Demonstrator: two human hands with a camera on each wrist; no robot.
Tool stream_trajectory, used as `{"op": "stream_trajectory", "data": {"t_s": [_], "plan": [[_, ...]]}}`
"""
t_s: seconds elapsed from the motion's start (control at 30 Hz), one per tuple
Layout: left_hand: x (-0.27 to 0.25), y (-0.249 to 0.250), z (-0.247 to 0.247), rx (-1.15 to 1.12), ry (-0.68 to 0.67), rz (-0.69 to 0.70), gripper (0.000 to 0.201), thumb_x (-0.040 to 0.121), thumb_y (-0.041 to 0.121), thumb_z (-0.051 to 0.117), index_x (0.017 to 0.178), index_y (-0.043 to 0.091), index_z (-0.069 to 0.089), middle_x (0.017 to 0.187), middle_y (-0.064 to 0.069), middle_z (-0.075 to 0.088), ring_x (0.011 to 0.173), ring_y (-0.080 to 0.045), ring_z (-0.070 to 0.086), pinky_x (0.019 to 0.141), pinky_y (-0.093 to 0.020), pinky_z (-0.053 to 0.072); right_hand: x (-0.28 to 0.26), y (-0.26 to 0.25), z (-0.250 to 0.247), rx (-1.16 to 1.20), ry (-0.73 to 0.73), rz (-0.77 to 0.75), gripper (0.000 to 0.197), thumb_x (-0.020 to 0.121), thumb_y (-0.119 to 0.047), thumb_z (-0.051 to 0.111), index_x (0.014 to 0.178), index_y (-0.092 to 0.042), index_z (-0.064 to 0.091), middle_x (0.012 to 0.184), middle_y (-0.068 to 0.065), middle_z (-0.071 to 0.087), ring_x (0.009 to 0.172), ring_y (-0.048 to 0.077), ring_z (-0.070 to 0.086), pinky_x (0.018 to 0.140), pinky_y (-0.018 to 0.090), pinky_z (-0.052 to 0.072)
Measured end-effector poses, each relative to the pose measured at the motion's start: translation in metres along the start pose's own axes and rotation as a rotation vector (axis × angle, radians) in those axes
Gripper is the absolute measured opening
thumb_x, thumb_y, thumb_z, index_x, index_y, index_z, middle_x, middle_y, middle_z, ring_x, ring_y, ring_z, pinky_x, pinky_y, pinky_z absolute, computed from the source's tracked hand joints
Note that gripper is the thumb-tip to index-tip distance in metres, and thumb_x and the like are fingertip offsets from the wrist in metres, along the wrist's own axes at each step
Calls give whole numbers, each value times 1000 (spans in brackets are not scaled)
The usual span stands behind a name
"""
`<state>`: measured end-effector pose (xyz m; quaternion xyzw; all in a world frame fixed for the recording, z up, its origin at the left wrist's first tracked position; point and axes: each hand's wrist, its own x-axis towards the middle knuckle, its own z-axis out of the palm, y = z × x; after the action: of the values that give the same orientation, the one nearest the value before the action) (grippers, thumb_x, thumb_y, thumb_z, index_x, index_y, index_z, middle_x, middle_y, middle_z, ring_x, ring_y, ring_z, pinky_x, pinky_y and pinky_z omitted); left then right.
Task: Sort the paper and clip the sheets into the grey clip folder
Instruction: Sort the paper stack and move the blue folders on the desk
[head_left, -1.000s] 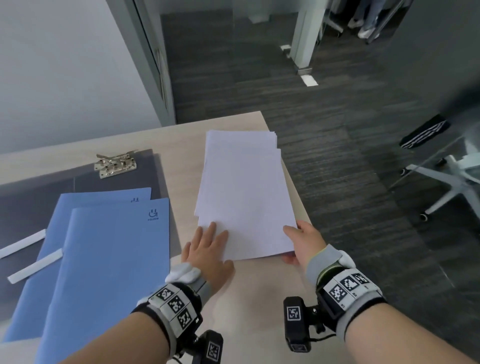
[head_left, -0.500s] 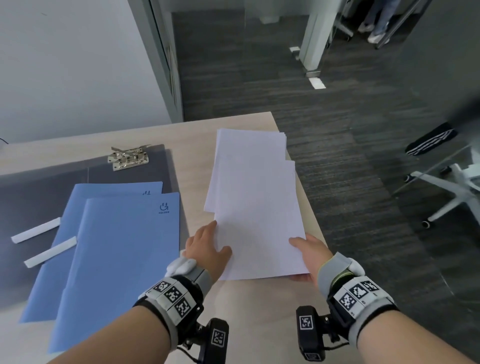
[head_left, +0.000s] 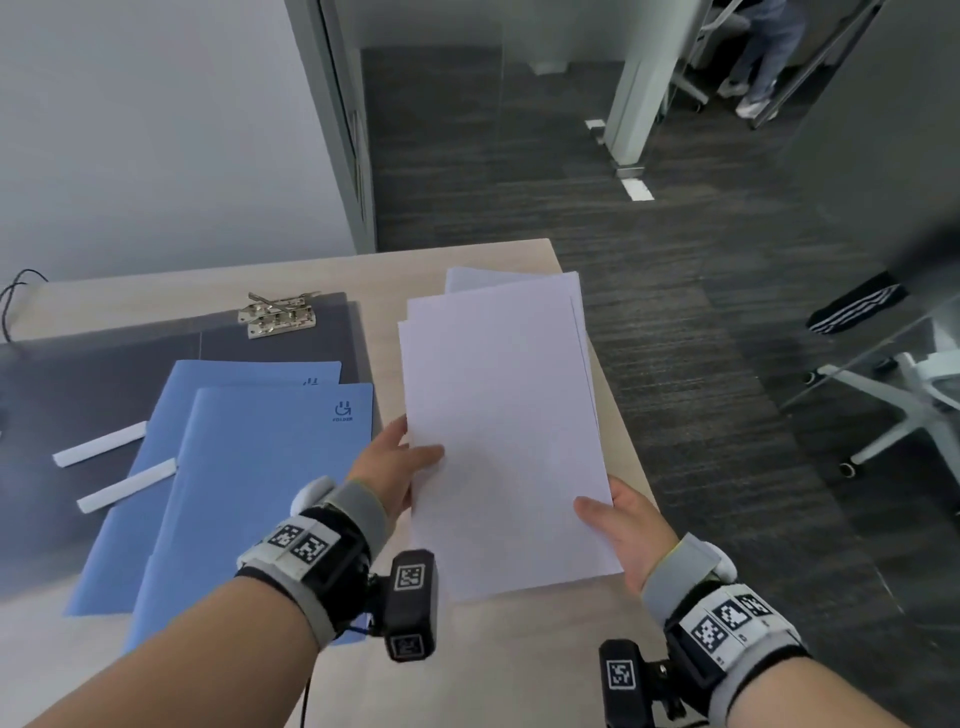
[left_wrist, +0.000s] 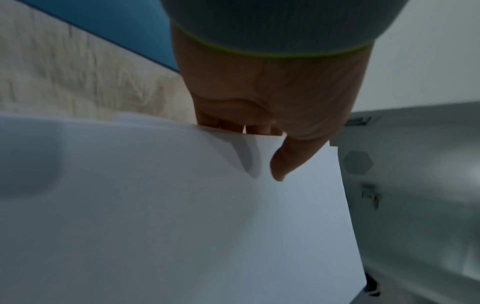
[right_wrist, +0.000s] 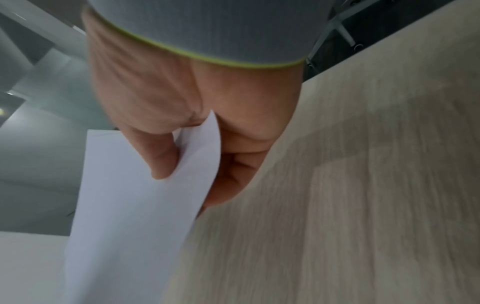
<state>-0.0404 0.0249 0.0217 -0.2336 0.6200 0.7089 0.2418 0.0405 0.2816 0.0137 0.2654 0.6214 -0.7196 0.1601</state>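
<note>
Paper (head_left: 498, 415) lifted off desk (head_left: 519, 665): left hand (head_left: 395, 467) pinches 9 o'clock edge, right hand (head_left: 623, 525) pinches 5 o'clock corner, likely to square the sheets. Grey folder (head_left: 280, 358) at 10 o'clock.

White sheets (head_left: 498, 415), blue folders (head_left: 260, 467), grey clip folder (head_left: 156, 358), pale wood-grain table (head_left: 519, 665).

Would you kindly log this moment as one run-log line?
phase: gathering sheets | left hand: grips paper stack | right hand: grips paper stack | grey clip folder: open, no sheets clipped
</note>
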Motion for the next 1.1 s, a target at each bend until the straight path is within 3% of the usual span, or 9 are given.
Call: {"op": "stream_trajectory", "data": {"t_s": [0.1,0.17,0.23,0.37,0.47,0.63,0.8,0.93,1.1], "plan": [[-14,13,-4,-9,-28,114,38,87,-14,55,114,10,66,105,-14,74,98,-37,68,86,-45,56,-5,-2,10,14,-51,-59,32,82,7,62,108,-12,66,101,8,76,94,28,69,80,38,57],[-22,16,-7,16,-33,214,34,87,-13,56,102,14,70,100,-12,76,95,-35,69,88,-45,55,-7,-6,15,56,-76,-86,44,69,5,62,110,-9,64,99,11,75,91,28,68,70,31,58],[-32,18,-12,9,-50,300,32,83,-6,62,97,21,74,99,-8,77,94,-30,70,89,-45,55,-9,-14,19,68,-93,-109,44,71,10,61,112,-7,64,102,14,73,90,27,70,67,30,58],[-50,16,-22,56,-75,395,31,72,10,67,102,19,73,102,-5,77,96,-24,72,87,-40,54,-15,-24,26,-39,-48,-166,29,76,4,71,99,-12,72,93,3,77,90,23,72,81,35,55],[-58,10,-28,200,-79,414,37,70,15,72,105,25,69,101,4,77,96,-18,72,88,-37,54,-22,-23,29,-90,-25,-166,26,81,8,69,95,-14,72,85,-4,77,86,16,72,77,28,56],[-67,2,-38,378,-93,393,26,82,6,75,92,30,74,91,14,78,87,-5,73,82,-27,52,-36,-22,38,-151,-54,-185,14,68,-10,77,78,-19,78,92,8,77,91,25,72,85,39,56],[-72,-5,-39,394,-73,394,16,76,23,77,83,38,77,91,13,78,88,-5,72,83,-26,53,-44,-21,39,-198,-41,-199,22,82,0,71,88,-20,74,95,7,76,96,26,69,88,41,55],[-73,-6,-35,387,-34,469,29,86,13,74,82,42,76,88,17,77,84,0,71,78,-21,51,-50,-27,39,-166,-27,-234,25,82,1,70,88,-24,72,93,4,74,93,21,68,88,40,54],[-76,-9,-34,324,-46,445,30,74,15,76,96,34,73,96,14,77,93,-8,72,89,-34,53,-48,-24,36,-206,-7,-221,22,82,1,71,85,-20,75,98,16,74,97,32,68,89,49,53]]}}
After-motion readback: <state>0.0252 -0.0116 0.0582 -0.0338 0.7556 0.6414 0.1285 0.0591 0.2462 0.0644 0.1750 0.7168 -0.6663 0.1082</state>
